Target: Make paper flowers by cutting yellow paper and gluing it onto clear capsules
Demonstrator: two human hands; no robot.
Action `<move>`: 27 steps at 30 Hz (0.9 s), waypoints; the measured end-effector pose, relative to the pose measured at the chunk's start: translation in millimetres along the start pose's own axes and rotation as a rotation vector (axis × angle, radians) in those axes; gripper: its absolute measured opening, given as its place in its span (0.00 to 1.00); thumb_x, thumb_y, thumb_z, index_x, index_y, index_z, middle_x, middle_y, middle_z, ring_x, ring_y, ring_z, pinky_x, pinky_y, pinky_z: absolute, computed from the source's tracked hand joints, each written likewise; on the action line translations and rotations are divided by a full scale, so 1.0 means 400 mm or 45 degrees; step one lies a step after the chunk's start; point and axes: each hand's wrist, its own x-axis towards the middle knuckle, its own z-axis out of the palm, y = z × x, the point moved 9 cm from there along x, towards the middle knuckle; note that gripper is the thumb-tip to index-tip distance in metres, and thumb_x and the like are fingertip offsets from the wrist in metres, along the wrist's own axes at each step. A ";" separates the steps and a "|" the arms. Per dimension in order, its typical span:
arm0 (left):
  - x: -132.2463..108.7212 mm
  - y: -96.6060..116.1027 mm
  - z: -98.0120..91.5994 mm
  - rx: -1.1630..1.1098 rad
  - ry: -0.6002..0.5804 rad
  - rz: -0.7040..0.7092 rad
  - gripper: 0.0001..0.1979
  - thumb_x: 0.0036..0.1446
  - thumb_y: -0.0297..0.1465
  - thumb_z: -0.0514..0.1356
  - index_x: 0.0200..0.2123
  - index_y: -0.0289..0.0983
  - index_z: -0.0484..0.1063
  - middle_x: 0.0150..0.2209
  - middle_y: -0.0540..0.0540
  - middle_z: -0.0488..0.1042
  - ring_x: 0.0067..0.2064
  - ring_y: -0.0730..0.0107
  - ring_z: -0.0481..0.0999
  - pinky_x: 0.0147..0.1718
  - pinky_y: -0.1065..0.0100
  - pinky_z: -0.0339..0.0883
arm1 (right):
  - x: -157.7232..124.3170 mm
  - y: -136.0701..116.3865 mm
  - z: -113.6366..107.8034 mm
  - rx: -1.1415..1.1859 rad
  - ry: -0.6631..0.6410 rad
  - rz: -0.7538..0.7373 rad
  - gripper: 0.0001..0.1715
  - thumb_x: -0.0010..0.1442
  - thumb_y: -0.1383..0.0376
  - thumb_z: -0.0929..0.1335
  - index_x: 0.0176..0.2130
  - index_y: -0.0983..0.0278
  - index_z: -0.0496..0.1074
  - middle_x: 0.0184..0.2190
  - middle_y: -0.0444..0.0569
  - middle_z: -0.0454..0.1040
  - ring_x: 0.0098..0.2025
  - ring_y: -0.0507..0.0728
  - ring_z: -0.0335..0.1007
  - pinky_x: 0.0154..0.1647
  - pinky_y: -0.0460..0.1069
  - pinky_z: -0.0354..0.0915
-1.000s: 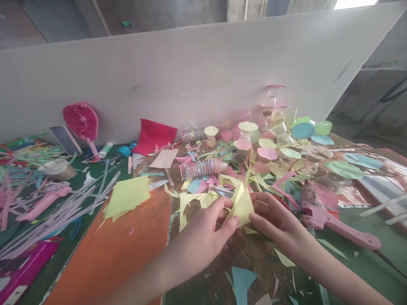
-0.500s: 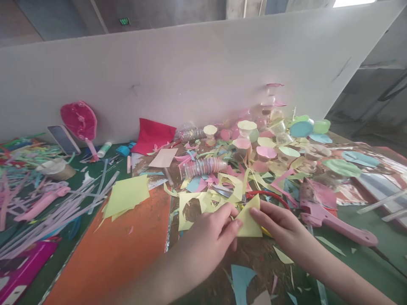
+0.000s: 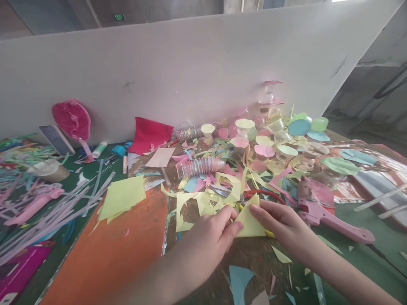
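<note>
A folded piece of yellow paper (image 3: 252,224) is pinched between my two hands near the middle of the view. My left hand (image 3: 216,231) grips its left edge with thumb and fingers closed. On the upper right edge, the thumb and fingers of my right hand (image 3: 276,216) are closed on the same paper. Just behind are scissors with a red and yellow handle (image 3: 267,193), partly covered by the paper and scraps. Beside my left hand lies a yellow sheet with a round hole (image 3: 203,199).
Yellow sheets (image 3: 122,197) lie on an orange board (image 3: 127,237) at left. A pink glue gun (image 3: 337,224) rests at right. Plastic cups with paper discs (image 3: 263,151) stand behind, before a white panel (image 3: 178,67). Pale strips (image 3: 76,212) cover the far left.
The whole view has shifted slightly, so the table items appear a little further left. Both hands keep hold of the yellow paper, which shows a slightly wider lower edge.
</note>
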 end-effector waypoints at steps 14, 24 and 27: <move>0.001 -0.006 0.002 -0.072 -0.101 -0.011 0.14 0.65 0.44 0.51 0.32 0.40 0.62 0.26 0.56 0.70 0.26 0.76 0.64 0.27 0.72 0.55 | -0.001 -0.017 -0.007 0.044 -0.005 -0.066 0.28 0.58 0.41 0.66 0.30 0.63 0.69 0.24 0.43 0.65 0.27 0.53 0.62 0.27 0.46 0.61; 0.004 0.011 0.017 -0.343 -0.103 0.068 0.17 0.64 0.45 0.54 0.38 0.37 0.69 0.28 0.52 0.70 0.31 0.73 0.68 0.34 0.70 0.58 | -0.001 0.021 0.048 0.260 -0.242 0.041 0.28 0.53 0.44 0.72 0.36 0.66 0.73 0.27 0.46 0.73 0.25 0.50 0.65 0.25 0.44 0.60; 0.008 0.011 0.013 -0.389 -0.085 0.097 0.17 0.65 0.45 0.52 0.39 0.37 0.68 0.28 0.51 0.69 0.31 0.73 0.68 0.34 0.69 0.59 | -0.001 0.018 0.047 0.300 -0.246 0.036 0.28 0.52 0.47 0.74 0.40 0.66 0.73 0.30 0.47 0.75 0.28 0.51 0.67 0.26 0.45 0.61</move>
